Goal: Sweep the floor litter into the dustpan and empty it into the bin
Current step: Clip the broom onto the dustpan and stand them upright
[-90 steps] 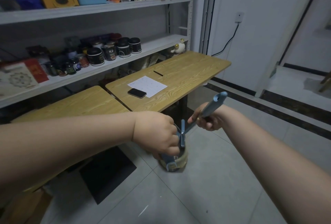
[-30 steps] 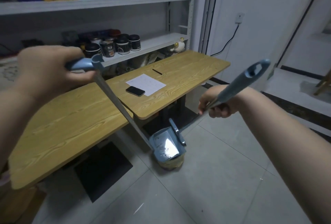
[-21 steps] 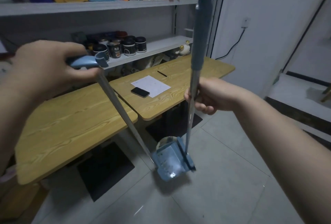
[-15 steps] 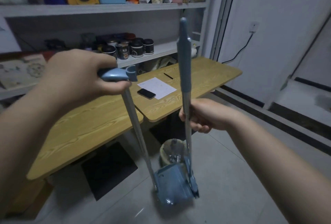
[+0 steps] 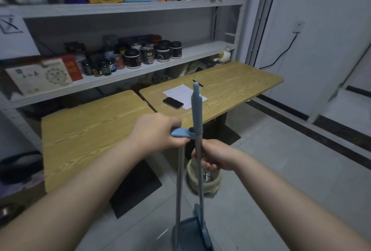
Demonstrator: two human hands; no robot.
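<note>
My left hand (image 5: 155, 132) grips the blue top handle of the long-handled dustpan (image 5: 187, 233), whose blue pan hangs low near the floor at the bottom of the view. My right hand (image 5: 213, 157) is closed around the metal shaft of the broom (image 5: 196, 106). The broom stands upright, its shaft beside the clip on the dustpan handle and its head down by the pan. A small beige bin (image 5: 204, 179) with litter inside stands on the floor just behind my right hand.
Two wooden tables (image 5: 90, 128) stand ahead; the right one holds a phone (image 5: 173, 102), a sheet of paper (image 5: 183, 95) and a pen. Shelves (image 5: 128, 7) with jars and boxes line the wall behind. Grey tiled floor (image 5: 281, 170) extends to the right.
The dustpan came away from over the bin and dropped toward me. The broom swung upright and both handles came together in front of me.
</note>
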